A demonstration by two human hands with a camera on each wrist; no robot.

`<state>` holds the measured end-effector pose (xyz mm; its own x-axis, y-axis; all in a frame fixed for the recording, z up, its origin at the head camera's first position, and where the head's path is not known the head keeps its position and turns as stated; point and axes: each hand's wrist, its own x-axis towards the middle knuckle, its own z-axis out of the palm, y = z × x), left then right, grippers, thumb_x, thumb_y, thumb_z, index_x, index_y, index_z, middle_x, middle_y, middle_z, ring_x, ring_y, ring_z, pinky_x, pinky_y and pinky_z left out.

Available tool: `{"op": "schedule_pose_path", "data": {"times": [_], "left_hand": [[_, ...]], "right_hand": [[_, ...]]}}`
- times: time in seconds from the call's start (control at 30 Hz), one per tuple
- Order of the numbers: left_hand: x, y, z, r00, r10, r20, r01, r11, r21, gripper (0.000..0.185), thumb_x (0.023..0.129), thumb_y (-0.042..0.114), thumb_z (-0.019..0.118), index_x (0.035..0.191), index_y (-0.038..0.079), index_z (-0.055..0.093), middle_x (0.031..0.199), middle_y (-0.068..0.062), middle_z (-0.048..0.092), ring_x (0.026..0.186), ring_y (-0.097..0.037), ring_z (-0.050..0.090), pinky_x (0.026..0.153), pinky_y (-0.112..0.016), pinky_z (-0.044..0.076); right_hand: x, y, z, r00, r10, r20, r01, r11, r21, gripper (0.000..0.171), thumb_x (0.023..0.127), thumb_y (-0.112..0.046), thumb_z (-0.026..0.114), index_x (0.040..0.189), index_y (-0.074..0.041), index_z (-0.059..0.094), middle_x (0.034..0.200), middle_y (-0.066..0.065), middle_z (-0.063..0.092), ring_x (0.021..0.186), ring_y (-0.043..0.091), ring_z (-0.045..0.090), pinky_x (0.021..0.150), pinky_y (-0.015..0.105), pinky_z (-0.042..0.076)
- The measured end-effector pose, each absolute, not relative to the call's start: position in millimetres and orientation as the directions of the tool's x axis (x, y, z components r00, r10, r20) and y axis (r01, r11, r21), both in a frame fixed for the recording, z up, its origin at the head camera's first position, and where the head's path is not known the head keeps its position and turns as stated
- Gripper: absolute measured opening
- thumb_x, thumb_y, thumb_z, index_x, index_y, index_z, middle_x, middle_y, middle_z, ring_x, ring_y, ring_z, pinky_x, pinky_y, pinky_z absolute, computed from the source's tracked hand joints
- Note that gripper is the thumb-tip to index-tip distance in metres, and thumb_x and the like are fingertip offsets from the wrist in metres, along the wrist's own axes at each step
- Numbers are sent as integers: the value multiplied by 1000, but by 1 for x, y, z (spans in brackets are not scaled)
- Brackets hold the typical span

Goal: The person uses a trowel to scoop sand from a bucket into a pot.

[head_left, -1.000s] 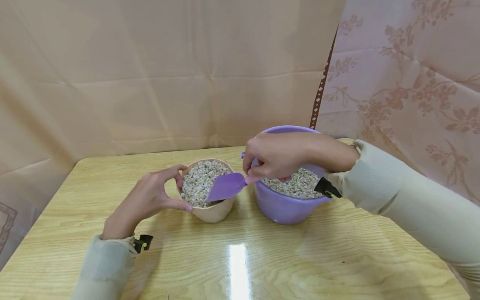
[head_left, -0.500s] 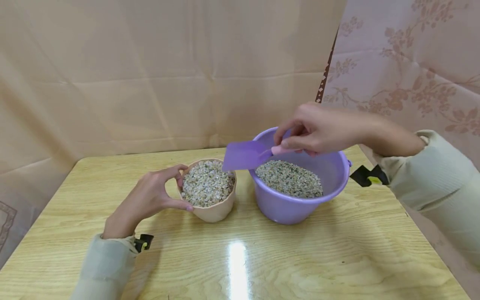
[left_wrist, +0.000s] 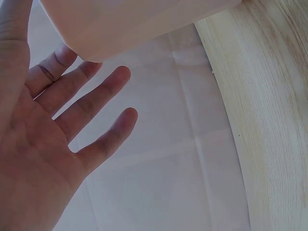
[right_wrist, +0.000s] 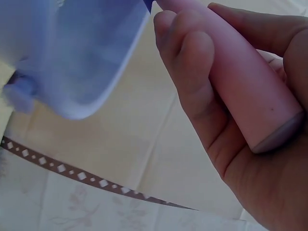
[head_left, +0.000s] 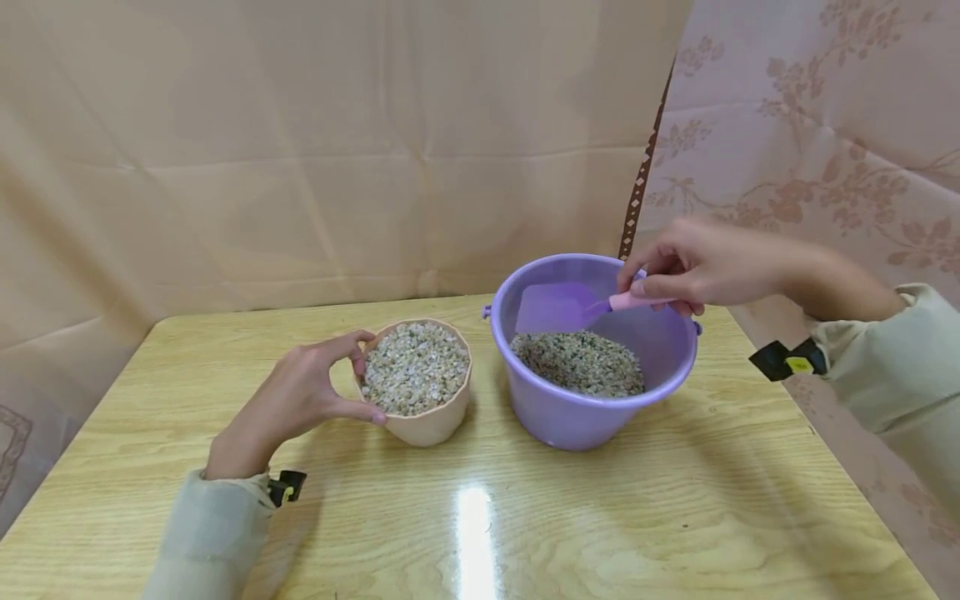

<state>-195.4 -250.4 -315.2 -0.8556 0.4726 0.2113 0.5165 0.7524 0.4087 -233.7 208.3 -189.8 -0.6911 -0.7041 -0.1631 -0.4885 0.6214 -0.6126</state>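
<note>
My left hand steadies a peach flowerpot, thumb at the near rim and forefinger at the left side. In the left wrist view the other fingers spread out below the pot's wall. Pale gravel fills the pot up to its rim. With my right hand I hold a small toy shovel by its pink handle, fingers wrapped round it. The shovel's purple blade hangs over a lilac bucket, its face bare. More gravel lies in the bucket.
Pot and bucket stand side by side on a wood-grain table. A beige cloth hangs behind the table, and a flowered cloth hangs at the right. Small lugs stick out from the bucket's rim.
The shovel has moved right, from tipped over the pot to above the bucket, with my right hand going along. The left hand and the pot stay put.
</note>
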Motion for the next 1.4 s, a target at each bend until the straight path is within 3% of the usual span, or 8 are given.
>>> {"op": "schedule_pose_path", "data": {"times": [0.17,0.37,0.57,0.8,1.07,1.4], "left_hand": [[-194,-252,-315,-859,468,210,511,751,417,56,56,62,87,83,25,56,129,-3,66,54,-6,27,49,-25,30],[-193,-253,-315,-856,472,213,516,747,419,55,56,61,87,84,25,56,129,-4,65,53,-6,26,49,-25,30],[-192,-254,-315,-858,469,207,511,753,415,55,57,62,87,83,25,56,130,-4,65,54,-6,25,50,-25,30],[-192,-254,-316,-854,474,214,518,744,421,54,58,61,87,84,25,56,131,-3,65,54,-6,26,50,-25,31],[-192,-259,-313,-865,469,179,497,747,442,48,61,56,88,85,26,58,134,-2,63,53,-5,24,51,-26,32],[-192,-259,-306,-882,461,93,452,776,439,45,66,62,82,84,25,64,135,-3,62,50,-4,23,51,-26,33]], "right_hand": [[-236,208,-204,-701,-681,-212,-448,652,-612,15,98,-25,66,105,-13,73,58,3,57,48,15,54,43,29,48],[-238,203,-222,-675,-696,-247,-438,647,-624,15,99,-17,63,106,-9,73,55,2,55,45,12,50,42,25,44],[-239,199,-232,-664,-702,-258,-450,651,-611,12,99,-15,62,101,-13,74,56,0,56,45,10,49,43,24,43],[-238,197,-244,-653,-731,-200,-559,643,-524,10,96,-27,68,96,-20,75,59,-7,59,48,4,48,45,22,41],[-236,195,-255,-630,-758,-168,-570,598,-563,15,99,-14,61,93,-19,74,66,-6,58,54,4,50,50,22,43],[-232,190,-258,-661,-741,-118,-620,628,-470,12,96,-28,67,91,-20,75,61,-14,57,54,1,49,51,23,42]]}}
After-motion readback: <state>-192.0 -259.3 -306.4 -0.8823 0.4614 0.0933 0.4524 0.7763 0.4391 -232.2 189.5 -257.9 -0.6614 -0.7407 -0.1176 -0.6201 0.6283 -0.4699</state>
